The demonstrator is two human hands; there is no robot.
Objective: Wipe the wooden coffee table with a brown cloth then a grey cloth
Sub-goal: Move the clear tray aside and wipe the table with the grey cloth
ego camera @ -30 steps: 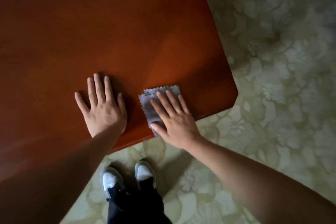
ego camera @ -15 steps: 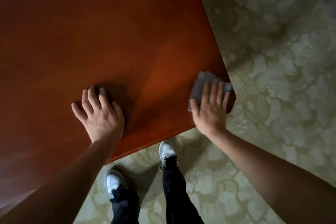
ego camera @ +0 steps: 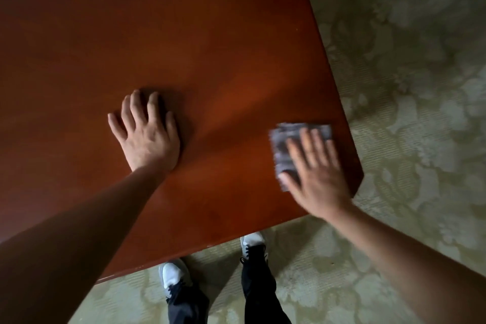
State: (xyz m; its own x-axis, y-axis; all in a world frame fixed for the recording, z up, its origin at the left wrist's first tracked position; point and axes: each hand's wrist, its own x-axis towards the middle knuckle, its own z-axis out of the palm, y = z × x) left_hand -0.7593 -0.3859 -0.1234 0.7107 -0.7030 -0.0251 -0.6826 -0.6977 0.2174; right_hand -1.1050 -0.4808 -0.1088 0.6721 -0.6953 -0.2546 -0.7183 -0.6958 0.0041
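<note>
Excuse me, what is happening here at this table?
A person stands at the near edge of the wooden coffee table and wipes it. The right hand presses a grey cloth flat on the top, near the right corner. The left hand rests flat on the wood, apart from the cloth.

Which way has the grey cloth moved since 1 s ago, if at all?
Yes. The grey cloth slid right along the table, away from the left hand, and now lies under the right hand near the right corner.
</note>
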